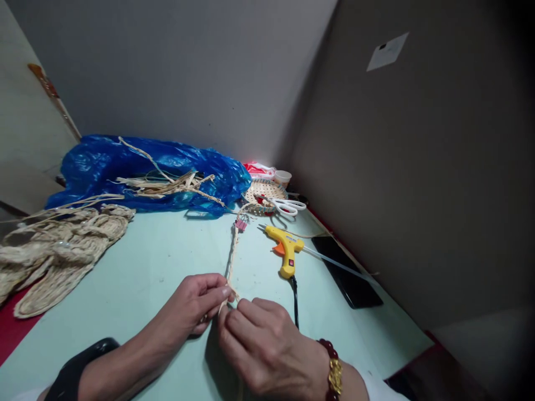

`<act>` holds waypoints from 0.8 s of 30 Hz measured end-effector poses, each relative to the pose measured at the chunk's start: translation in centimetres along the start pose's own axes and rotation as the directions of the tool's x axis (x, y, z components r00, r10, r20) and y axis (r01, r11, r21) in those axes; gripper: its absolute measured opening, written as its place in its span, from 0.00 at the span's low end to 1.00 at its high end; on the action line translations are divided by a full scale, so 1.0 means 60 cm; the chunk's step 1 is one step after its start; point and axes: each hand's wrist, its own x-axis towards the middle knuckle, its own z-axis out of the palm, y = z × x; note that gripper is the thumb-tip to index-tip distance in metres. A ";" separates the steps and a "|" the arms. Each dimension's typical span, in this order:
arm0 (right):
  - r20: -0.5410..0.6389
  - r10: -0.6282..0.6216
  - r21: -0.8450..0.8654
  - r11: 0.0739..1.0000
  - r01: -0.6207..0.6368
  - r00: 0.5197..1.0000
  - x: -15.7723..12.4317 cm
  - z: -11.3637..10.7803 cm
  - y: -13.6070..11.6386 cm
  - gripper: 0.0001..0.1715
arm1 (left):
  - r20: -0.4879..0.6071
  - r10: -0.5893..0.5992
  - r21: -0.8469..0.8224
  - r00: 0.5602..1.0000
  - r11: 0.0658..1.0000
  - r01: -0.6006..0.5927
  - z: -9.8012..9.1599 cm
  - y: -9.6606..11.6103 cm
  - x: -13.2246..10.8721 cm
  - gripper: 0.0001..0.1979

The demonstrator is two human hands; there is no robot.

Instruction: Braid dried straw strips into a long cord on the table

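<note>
A thin braid of pale straw-like fibre (232,256) runs from a pink binder clip (241,224) down to my two hands. My left hand (204,301) pinches its near end between thumb and fingers. Right beside it, my right hand (259,334) is closed on the loose strands at that end, its fingertips partly hidden. To the right of the braid a yellow glue gun (287,249) lies on its side, with a clear glue stick (334,260) in its back. White-handled scissors (288,207) rest on a small woven basket (265,192) behind.
A blue plastic bag (159,153) with dry fibre strips (167,185) lies along the back wall. Woven straw sandals (75,250) are at the left. A black phone (349,273) lies at the right, and a cup (283,178) stands by the basket. The glue gun's cord (295,301) trails toward me.
</note>
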 end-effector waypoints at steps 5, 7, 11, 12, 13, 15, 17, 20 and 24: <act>0.093 0.634 0.500 0.637 -0.587 0.768 0.006 -0.027 0.020 0.15 | -0.013 0.008 0.088 1.000 0.996 -0.007 -0.005 0.010 -0.007 0.14; 0.298 0.710 0.559 0.412 -0.720 0.637 0.009 -0.026 0.035 0.14 | 0.013 0.008 0.131 1.000 0.991 -0.010 -0.007 0.012 -0.006 0.13; 0.628 0.493 0.655 0.085 -0.751 0.603 0.022 -0.014 0.058 0.12 | 0.034 0.071 0.272 0.997 0.959 -0.077 -0.009 0.017 -0.006 0.14; 0.660 0.462 0.647 0.051 -0.761 0.592 0.026 -0.013 0.061 0.12 | 0.038 0.093 0.311 0.995 0.945 -0.101 -0.010 0.019 -0.006 0.13; 0.680 0.450 0.630 0.046 -0.775 0.579 0.031 -0.013 0.063 0.11 | 0.037 0.116 0.351 0.993 0.929 -0.121 -0.010 0.021 -0.007 0.13; 0.679 0.464 0.600 0.095 -0.794 0.569 0.037 -0.015 0.067 0.10 | 0.022 0.143 0.443 0.989 0.886 -0.138 -0.011 0.024 -0.009 0.13; 0.655 0.482 0.605 0.127 -0.786 0.582 0.037 -0.012 0.068 0.11 | -0.008 0.151 0.561 0.989 0.819 -0.120 -0.011 0.024 -0.011 0.14; 0.611 0.517 0.664 0.078 -0.744 0.599 0.027 0.002 0.067 0.14 | -0.055 0.160 0.723 0.986 0.687 -0.072 -0.008 0.020 -0.014 0.17; 0.594 0.523 0.704 0.030 -0.709 0.611 0.011 0.017 0.060 0.14 | -0.069 0.231 0.778 0.970 0.621 -0.092 -0.001 0.017 -0.016 0.16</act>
